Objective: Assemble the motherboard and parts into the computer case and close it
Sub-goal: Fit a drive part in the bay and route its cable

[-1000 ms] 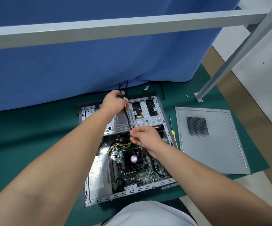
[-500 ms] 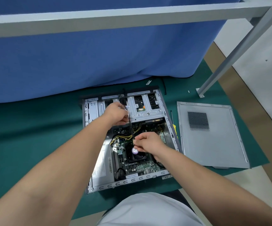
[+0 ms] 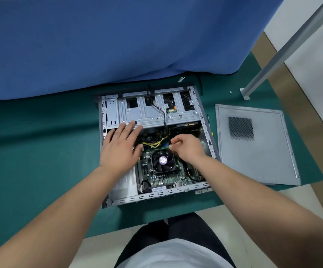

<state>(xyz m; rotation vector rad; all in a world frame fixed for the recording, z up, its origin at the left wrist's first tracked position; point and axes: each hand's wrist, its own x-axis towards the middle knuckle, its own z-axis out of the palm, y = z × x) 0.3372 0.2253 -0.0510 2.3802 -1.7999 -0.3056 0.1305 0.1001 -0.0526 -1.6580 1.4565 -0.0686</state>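
The open grey computer case [image 3: 207, 130] lies flat on the green mat. Inside it sits the motherboard [image 3: 162, 177] with a black CPU fan [image 3: 163, 161]. A thin black cable [image 3: 163, 118] runs from the far drive cage [image 3: 149, 116] down toward the board. My right hand [image 3: 186, 148] pinches the lower end of that cable just above the fan. My left hand [image 3: 121, 147] is spread flat, fingers apart, over the case's left side at the near edge of the drive cage, holding nothing. The power supply [image 3: 123, 183] is partly hidden under my left wrist.
The grey side panel [image 3: 257, 149] with a mesh vent lies on the mat right of the case. A screwdriver [image 3: 208, 120] rests between them. A blue curtain [image 3: 118, 45] hangs behind. A metal frame leg [image 3: 272, 60] stands at the far right, with small screws [image 3: 230, 91] near its foot.
My left hand let go of the cable's upper end and moved down, spreading flat on the case. My right hand kept the cable's lower end and stayed near the fan.
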